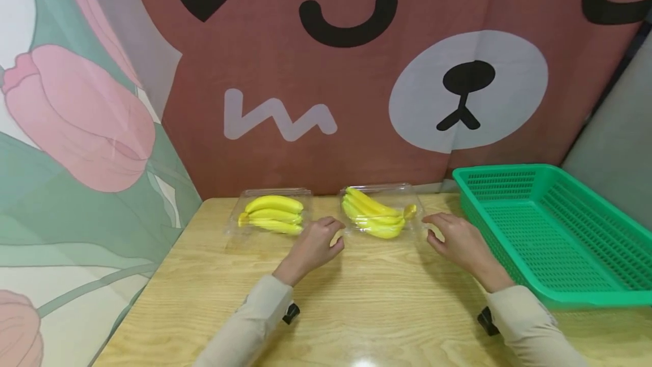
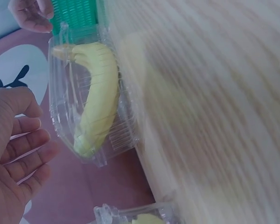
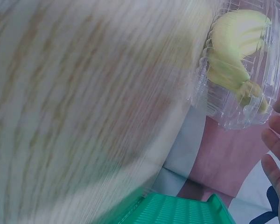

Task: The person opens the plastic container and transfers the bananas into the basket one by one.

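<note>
Two clear plastic clamshell boxes stand side by side at the back of the wooden table. The right box [image 1: 421, 208] holds a bunch of yellow bananas [image 1: 374, 214]; the left box [image 1: 309, 194] holds another bunch of bananas [image 1: 275, 214]. My left hand [image 1: 317, 240] is beside the right box's left end, fingers loosely bent around nothing. At that box's other end, my right hand [image 1: 455, 239] hovers with its fingers relaxed. In the right wrist view its fingertips [image 3: 270, 122] come very near the box; contact cannot be told. Both lids appear closed.
A green perforated plastic basket [image 1: 496, 211] stands at the table's right side, close beside my right forearm. Behind the boxes hangs a printed brown bear cloth [image 1: 367, 152]. A flowered cloth [image 1: 91, 214] covers the left side. Bare wood [image 1: 377, 299] lies between my forearms.
</note>
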A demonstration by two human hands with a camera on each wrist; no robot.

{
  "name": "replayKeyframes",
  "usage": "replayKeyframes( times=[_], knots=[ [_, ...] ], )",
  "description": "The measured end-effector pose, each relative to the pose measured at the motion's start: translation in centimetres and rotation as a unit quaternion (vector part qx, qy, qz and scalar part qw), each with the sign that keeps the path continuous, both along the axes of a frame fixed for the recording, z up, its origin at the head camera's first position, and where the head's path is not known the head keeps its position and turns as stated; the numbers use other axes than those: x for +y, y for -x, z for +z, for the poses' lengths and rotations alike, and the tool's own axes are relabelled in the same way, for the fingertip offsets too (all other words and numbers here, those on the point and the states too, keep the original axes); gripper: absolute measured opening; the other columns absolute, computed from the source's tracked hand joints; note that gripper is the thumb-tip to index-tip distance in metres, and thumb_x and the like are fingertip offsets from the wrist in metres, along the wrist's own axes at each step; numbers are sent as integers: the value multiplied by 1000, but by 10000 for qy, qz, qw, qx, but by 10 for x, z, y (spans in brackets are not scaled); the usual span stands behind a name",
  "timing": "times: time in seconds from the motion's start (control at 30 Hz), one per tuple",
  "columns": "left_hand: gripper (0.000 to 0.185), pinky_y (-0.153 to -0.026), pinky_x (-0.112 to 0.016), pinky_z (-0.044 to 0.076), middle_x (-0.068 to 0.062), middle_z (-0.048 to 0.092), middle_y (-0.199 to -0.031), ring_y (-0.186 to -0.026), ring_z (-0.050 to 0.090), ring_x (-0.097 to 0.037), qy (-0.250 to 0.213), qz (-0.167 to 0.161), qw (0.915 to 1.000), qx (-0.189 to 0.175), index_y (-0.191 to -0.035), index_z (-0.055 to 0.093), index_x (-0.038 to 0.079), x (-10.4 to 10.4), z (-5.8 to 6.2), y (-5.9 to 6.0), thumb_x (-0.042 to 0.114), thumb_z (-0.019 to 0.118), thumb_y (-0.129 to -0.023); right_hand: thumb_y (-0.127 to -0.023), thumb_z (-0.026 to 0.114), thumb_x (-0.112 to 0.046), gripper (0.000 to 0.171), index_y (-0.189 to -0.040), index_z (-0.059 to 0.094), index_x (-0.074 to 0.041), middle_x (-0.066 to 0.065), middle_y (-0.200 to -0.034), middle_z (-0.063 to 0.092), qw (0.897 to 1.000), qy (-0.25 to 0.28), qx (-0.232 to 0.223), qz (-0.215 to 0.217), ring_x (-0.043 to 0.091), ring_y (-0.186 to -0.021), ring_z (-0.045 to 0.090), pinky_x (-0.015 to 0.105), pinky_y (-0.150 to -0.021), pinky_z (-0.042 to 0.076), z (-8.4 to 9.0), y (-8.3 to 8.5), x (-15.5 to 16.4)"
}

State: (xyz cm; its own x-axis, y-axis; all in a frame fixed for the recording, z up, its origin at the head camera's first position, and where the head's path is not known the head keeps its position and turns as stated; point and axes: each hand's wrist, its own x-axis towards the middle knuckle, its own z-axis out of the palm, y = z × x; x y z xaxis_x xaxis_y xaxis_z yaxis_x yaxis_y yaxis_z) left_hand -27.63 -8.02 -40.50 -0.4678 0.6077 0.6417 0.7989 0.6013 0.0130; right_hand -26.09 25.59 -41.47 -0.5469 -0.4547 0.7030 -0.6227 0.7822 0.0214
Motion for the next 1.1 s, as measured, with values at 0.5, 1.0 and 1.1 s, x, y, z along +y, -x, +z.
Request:
replayKeyframes(
  times=[0.5,1.0,1.1],
  knots=[
    [10,-63,-28,53,-5,66,-82,-73,64,-18,412,123,9989,204,-90,72,2,13,-4,8,3,70,-80,-68,74,-2,20,-88,72,-3,10,-82,71,9991,-249,333,48,24,-65,66,38,-51,52,-5,8,0],
    [8,-55,-28,49,-4,60,-74,-63,58,-17,730,296,9956,512,-77,65,6,17,-10,13,3,73,-76,-66,71,1,22,-87,71,-4,8,-82,70,9959,-640,645,27,27,-69,65,42,-58,52,-8,10,-6],
    [4,-56,-28,50,-4,61,-75,-64,59,-16,794,305,9954,445,-79,67,6,18,-10,13,3,70,-77,-67,69,1,20,-86,71,-4,7,-81,69,9957,-690,613,2,26,-68,65,41,-58,52,-7,10,-5]
  ],
)
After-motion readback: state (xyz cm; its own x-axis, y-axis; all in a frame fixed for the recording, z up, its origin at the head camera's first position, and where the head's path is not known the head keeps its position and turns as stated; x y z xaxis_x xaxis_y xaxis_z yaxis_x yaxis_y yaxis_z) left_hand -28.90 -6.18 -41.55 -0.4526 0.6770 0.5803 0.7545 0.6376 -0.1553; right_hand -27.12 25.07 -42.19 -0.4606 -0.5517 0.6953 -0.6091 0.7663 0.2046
